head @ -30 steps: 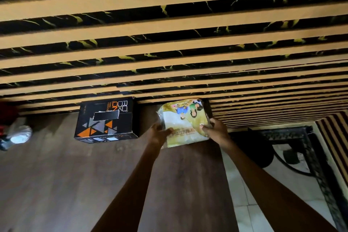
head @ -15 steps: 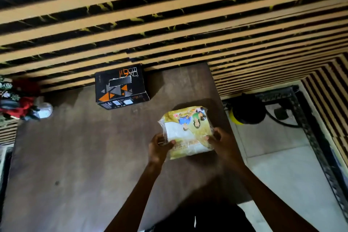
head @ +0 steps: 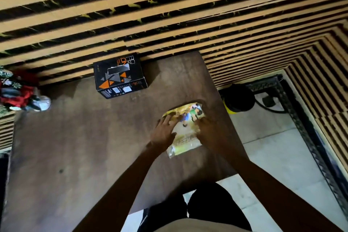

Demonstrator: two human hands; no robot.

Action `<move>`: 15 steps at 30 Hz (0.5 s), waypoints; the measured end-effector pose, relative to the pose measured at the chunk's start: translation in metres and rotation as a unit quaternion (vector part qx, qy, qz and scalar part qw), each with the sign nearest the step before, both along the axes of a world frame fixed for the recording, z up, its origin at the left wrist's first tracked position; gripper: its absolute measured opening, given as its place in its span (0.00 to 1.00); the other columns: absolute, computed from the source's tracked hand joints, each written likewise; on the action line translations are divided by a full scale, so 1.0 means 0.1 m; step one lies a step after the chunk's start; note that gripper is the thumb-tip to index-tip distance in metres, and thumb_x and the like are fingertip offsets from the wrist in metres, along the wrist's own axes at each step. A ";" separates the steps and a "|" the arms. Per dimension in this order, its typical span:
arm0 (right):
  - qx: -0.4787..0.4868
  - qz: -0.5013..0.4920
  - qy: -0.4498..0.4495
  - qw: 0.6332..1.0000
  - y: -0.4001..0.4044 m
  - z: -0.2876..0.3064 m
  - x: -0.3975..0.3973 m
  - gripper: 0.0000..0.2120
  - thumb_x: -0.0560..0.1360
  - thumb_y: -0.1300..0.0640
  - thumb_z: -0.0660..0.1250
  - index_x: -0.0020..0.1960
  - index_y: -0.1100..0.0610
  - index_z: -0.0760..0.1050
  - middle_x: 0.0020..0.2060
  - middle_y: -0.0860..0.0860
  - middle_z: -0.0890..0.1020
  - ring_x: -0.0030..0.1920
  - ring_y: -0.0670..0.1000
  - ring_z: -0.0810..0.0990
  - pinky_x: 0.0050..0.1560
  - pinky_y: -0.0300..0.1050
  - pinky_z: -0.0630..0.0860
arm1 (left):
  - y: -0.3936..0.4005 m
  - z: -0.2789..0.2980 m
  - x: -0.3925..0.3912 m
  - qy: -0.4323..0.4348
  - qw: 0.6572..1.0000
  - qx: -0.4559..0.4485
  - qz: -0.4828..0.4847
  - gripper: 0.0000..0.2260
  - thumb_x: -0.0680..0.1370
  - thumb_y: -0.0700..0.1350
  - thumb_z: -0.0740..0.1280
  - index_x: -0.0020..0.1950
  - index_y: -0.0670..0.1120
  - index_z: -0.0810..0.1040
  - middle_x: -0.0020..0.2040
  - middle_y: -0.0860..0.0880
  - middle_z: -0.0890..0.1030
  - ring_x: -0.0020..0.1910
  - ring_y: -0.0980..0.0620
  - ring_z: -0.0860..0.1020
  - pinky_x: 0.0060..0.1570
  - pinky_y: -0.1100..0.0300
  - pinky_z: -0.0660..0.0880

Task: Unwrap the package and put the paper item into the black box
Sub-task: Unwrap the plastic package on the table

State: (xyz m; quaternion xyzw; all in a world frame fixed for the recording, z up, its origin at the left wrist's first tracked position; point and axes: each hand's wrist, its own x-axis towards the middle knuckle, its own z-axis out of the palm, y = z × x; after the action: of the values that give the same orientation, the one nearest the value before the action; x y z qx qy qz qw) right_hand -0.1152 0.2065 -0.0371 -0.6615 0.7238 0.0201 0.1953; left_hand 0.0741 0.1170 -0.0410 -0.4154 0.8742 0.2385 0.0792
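Observation:
A yellow package (head: 186,135) with cartoon figures, wrapped in clear plastic, lies flat on the brown table (head: 84,147) near its right edge. My left hand (head: 163,130) rests on the package's left side with fingers spread. My right hand (head: 209,128) presses on its right side. The black box (head: 119,75) with orange triangles stands at the back of the table against the striped wall, its top closed, to the upper left of the package.
A red and white object (head: 22,96) sits at the table's left edge. A black and yellow round appliance (head: 237,100) stands on the tiled floor right of the table. The striped wall runs behind the table.
The package has come from the back of the table toward me and now lies flat on it. Both hands moved from gripping its edges to lying on top of it.

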 end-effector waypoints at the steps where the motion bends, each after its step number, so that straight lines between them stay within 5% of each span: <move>1: 0.051 0.002 0.005 0.999 -0.03 -0.03 0.04 0.24 0.75 0.53 0.64 0.69 0.59 0.69 0.66 0.59 0.74 0.66 0.60 0.73 0.68 0.53 0.66 | -0.01 -0.01 -0.03 -0.013 1.000 0.019 -0.012 0.29 0.76 0.48 0.65 0.76 0.57 0.59 0.78 0.48 0.58 0.75 0.44 0.60 0.71 0.49 0.60; 7: 0.156 -0.177 -0.163 0.958 -0.31 -0.11 0.03 0.08 0.71 0.53 0.69 0.48 0.54 0.82 0.51 0.57 0.84 0.52 0.57 0.81 0.53 0.49 0.75 | 0.03 -0.20 -0.03 -0.036 0.999 0.033 0.005 0.30 0.74 0.54 0.68 0.74 0.62 0.60 0.79 0.50 0.56 0.76 0.44 0.58 0.70 0.44 0.61; 11: 0.052 -0.173 -0.253 0.950 -0.32 -0.14 0.02 0.04 0.67 0.63 0.72 0.39 0.61 0.86 0.38 0.59 0.87 0.37 0.53 0.80 0.42 0.48 0.75 | 0.05 -0.25 -0.05 -0.044 0.999 0.020 0.013 0.32 0.73 0.56 0.68 0.74 0.63 0.58 0.78 0.48 0.56 0.75 0.43 0.59 0.70 0.43 0.61; 15: -0.029 -0.147 -0.278 0.949 -0.09 -0.03 -0.01 0.01 0.65 0.61 0.75 0.35 0.58 0.85 0.34 0.53 0.86 0.37 0.54 0.84 0.43 0.51 0.81 | 0.05 -0.23 -0.10 -0.048 0.998 0.030 0.029 0.32 0.73 0.58 0.67 0.74 0.63 0.58 0.77 0.47 0.58 0.74 0.42 0.60 0.70 0.43 0.60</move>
State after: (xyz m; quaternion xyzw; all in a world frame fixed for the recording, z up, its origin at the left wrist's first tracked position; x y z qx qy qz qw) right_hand -0.1163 0.1971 -0.0402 -0.5328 0.7299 -0.2150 0.3703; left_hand 0.0644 0.1215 -0.0644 -0.4492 0.8494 0.2462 0.1268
